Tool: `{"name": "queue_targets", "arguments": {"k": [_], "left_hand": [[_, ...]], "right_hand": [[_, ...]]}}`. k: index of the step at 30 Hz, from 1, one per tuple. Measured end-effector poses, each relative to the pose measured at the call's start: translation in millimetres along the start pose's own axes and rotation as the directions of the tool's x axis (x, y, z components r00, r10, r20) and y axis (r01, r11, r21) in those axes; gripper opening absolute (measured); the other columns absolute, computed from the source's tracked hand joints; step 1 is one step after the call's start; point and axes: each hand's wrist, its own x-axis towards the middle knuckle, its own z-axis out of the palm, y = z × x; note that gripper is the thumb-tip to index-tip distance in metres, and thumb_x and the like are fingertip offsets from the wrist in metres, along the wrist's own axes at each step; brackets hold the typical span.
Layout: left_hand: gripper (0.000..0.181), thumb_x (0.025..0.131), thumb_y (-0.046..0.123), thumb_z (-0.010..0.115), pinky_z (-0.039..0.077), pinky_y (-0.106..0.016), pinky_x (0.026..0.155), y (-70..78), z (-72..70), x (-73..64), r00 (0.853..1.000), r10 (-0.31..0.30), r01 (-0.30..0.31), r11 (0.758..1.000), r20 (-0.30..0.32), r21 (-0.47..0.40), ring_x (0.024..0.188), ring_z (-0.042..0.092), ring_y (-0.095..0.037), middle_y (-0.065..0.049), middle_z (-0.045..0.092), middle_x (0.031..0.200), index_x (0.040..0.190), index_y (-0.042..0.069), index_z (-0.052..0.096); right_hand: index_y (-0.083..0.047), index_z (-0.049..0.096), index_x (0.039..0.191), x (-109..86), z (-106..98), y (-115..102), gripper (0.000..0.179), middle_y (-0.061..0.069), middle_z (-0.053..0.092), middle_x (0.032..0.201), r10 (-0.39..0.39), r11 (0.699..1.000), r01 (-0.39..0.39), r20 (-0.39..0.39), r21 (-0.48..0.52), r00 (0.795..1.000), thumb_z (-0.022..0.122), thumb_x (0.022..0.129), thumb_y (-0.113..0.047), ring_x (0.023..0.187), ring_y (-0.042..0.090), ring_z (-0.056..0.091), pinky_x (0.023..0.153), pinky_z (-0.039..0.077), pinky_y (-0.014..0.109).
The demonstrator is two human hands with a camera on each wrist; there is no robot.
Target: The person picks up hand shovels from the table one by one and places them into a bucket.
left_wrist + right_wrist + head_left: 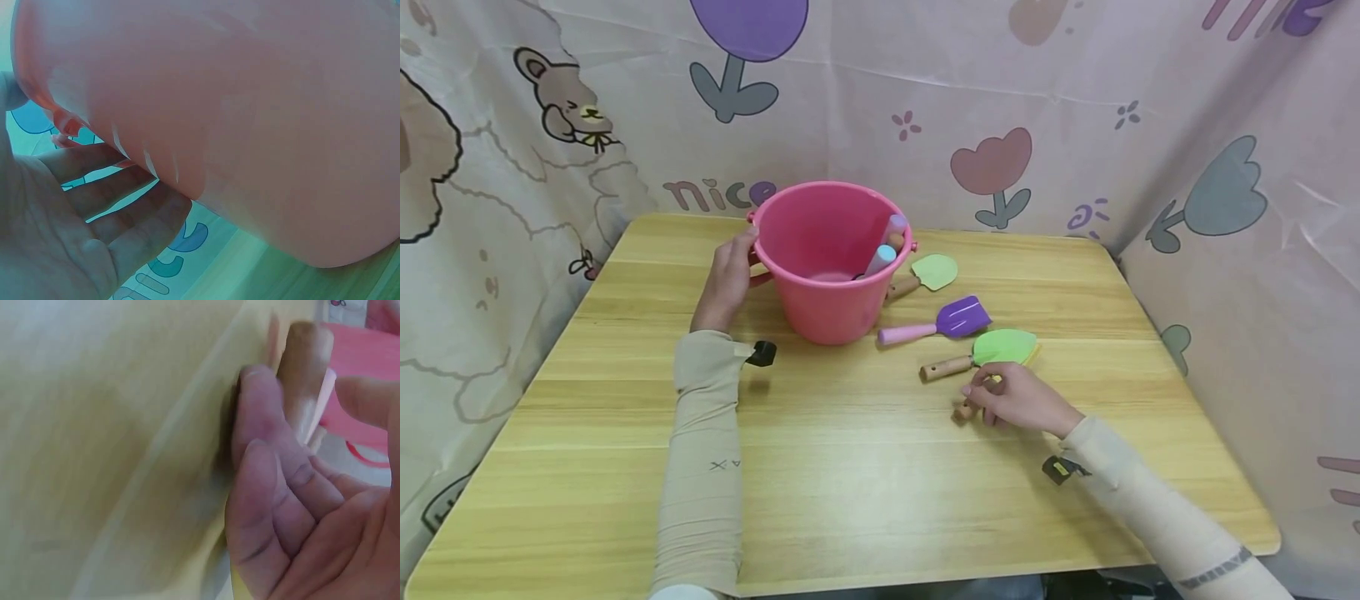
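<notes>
At the left side of a pink bucket (835,312), my left hand (726,283) holds the rim. In the left wrist view its fingers lie along the outer wall (250,125), with the thumb at the rim. My right hand (1018,398) has its fingers curled round the wooden handle (962,413) of a small tool on the right of the table. Bits of yellow show beside the hand; most of that tool is hidden. Just behind lies a green trowel (1003,340) with a wooden handle (946,368).
A purple shovel (962,317) with a pink handle and a pale green trowel (935,271) lie right of the bucket. Inside the bucket lean several handles, one with a light blue end (881,260). A patterned cloth (850,100) hangs behind the wooden table (835,467).
</notes>
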Motion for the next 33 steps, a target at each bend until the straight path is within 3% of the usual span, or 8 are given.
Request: {"name": "queue_targets", "arguments": {"k": [4,11,18,23,26,30,33], "left_hand": [[0.063,0.108,0.060,0.026,0.049,-0.052,0.118,0.0,-0.2,0.0,1.000,-0.002,0.002,1.000,0.002,-0.010,0.142,0.051,-0.026,-0.005,0.052,0.151,0.150,0.020,0.052],[0.065,0.107,0.061,0.026,0.049,-0.050,0.117,-0.2,-1.5,-0.9,1.000,-0.012,0.011,1.000,-0.001,-0.013,0.142,0.051,-0.025,-0.006,0.052,0.150,0.150,0.020,0.053],[0.065,0.108,0.060,0.025,0.050,-0.051,0.116,-1.8,-0.5,1.1,1.000,0.000,0.000,1.000,-0.007,0.009,0.143,0.050,-0.027,-0.007,0.051,0.151,0.150,0.019,0.053],[0.064,0.108,0.057,0.025,0.050,-0.052,0.116,-3.1,0.0,2.0,1.000,0.006,-0.006,1.000,-0.011,0.014,0.143,0.050,-0.026,-0.007,0.051,0.150,0.149,0.018,0.054],[0.064,0.108,0.058,0.025,0.050,-0.052,0.116,-2.9,0.3,1.6,1.000,0.007,-0.007,1.000,-0.011,0.014,0.143,0.050,-0.026,-0.006,0.051,0.150,0.149,0.018,0.054],[0.064,0.108,0.059,0.026,0.050,-0.051,0.116,-2.1,0.3,1.4,1.000,0.008,-0.007,1.000,-0.011,0.015,0.142,0.050,-0.026,-0.006,0.051,0.150,0.150,0.019,0.053],[0.064,0.108,0.060,0.025,0.050,-0.051,0.116,-1.8,0.3,1.2,1.000,0.006,-0.006,1.000,-0.008,0.020,0.143,0.050,-0.026,-0.006,0.051,0.151,0.150,0.020,0.053]], "right_hand": [[-0.008,0.069,0.106,-4.5,-4.7,1.5,0.031,0.007,0.074,0.070,0.034,0.999,-0.034,-0.044,0.002,0.998,0.069,0.099,-0.037,0.060,0.020,0.071,0.056,0.062,0.034],[-0.005,0.067,0.109,-11.4,-8.1,4.1,0.028,0.006,0.074,0.069,0.023,0.997,-0.028,-0.078,-0.070,0.997,0.075,0.095,-0.028,0.058,0.019,0.070,0.049,0.056,0.028],[-0.004,0.052,0.113,-18.2,-21.3,13.1,0.041,0.002,0.076,0.071,0.160,0.984,-0.169,-0.147,-0.051,0.976,0.078,0.090,-0.025,0.062,0.018,0.073,0.057,0.055,0.029],[0.002,0.049,0.118,-20.0,-32.9,24.6,0.048,0.009,0.077,0.079,0.222,0.974,-0.226,-0.162,-0.003,0.961,0.077,0.090,-0.025,0.065,0.018,0.073,0.063,0.060,0.029],[0.008,0.048,0.128,-22.2,-39.2,32.2,0.054,0.018,0.076,0.093,0.240,0.970,-0.241,-0.174,0.017,0.955,0.073,0.094,-0.026,0.071,0.015,0.071,0.064,0.061,0.028],[0.014,0.043,0.141,-23.5,-46.5,43.1,0.062,0.025,0.069,0.113,0.277,0.953,-0.253,-0.143,0.168,0.950,0.066,0.100,-0.028,0.078,0.013,0.072,0.070,0.067,0.031],[0.016,0.043,0.143,-23.6,-52.2,51.7,0.063,0.017,0.067,0.108,0.307,0.910,-0.259,-0.104,0.324,0.946,0.063,0.103,-0.029,0.078,0.010,0.072,0.077,0.067,0.029]]}}
